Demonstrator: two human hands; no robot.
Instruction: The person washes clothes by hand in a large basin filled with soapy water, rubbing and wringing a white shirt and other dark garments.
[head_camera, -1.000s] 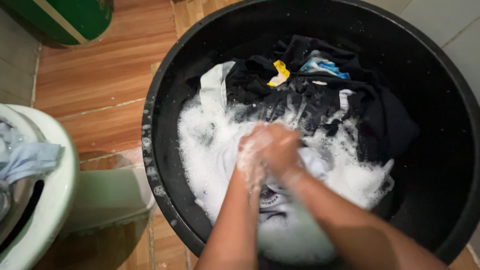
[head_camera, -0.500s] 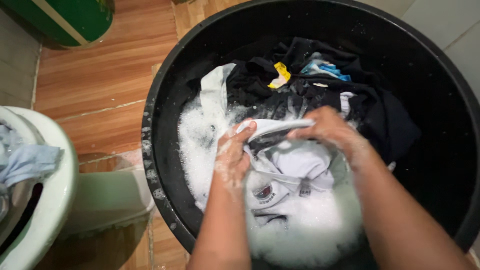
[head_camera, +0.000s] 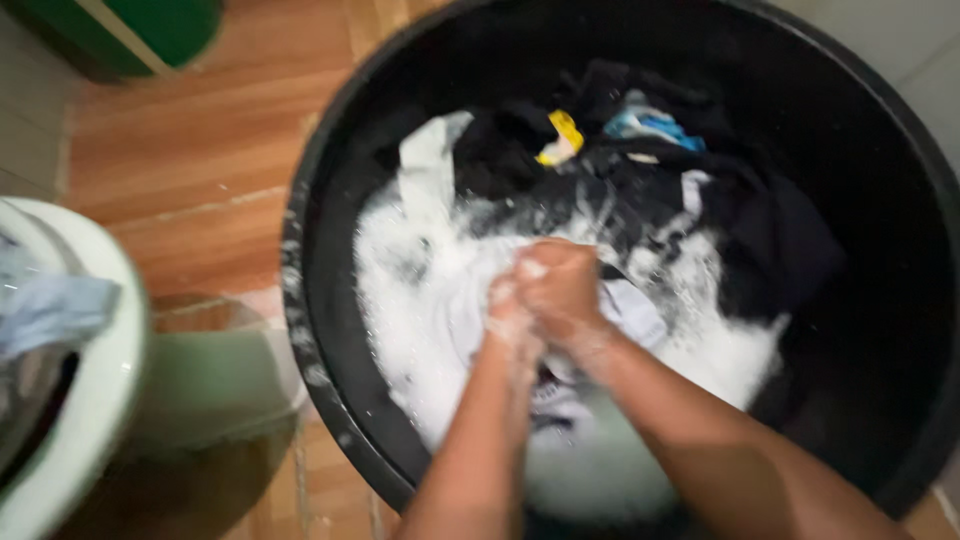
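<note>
- Far left: pale green basin (head_camera: 105, 400), rim curving into frame, a light blue cloth (head_camera: 55, 310) draped inside it.
- Top left corner: part of a dark green container (head_camera: 150, 30) standing on the floor.
- Floor (head_camera: 190, 170): reddish-brown wood-pattern tiles, between basin and tub.
- Centre to right: large round black tub (head_camera: 310, 300), suds specks on its near rim.
- In the tub: white foam (head_camera: 410, 300) covers the left and near part; dark clothes (head_camera: 760, 240) heaped at the far right side, with a yellow tag (head_camera: 562, 135) and a blue scrap (head_camera: 655, 125) showing on top.
- White garment (head_camera: 635, 315) lies in the foam at tub centre, bunched under the hands, partly hidden by suds.
- Left hand (head_camera: 510, 310) and right hand (head_camera: 560, 285): pressed together, both closed tight on the bunched white garment, soapy; frame is motion-blurred, fingers not separable.
- Both forearms enter from the bottom edge, converging at the tub centre.
</note>
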